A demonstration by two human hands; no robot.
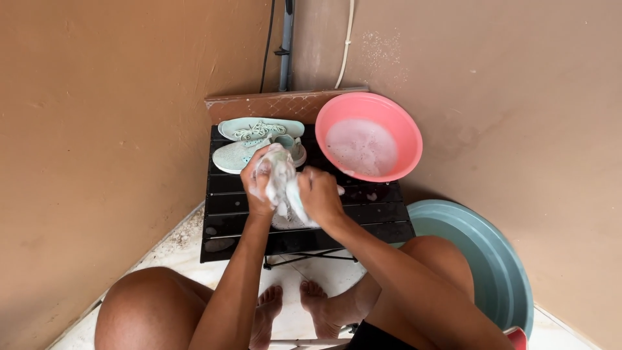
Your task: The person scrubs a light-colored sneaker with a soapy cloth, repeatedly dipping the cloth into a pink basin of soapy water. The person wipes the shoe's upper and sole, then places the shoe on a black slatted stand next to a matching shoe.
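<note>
No packages, labels, signs or screens anywhere in this shot, honestly. Nothing boxed, nothing with a sticker, no display of any kind near either hand or further off by the walls.
</note>
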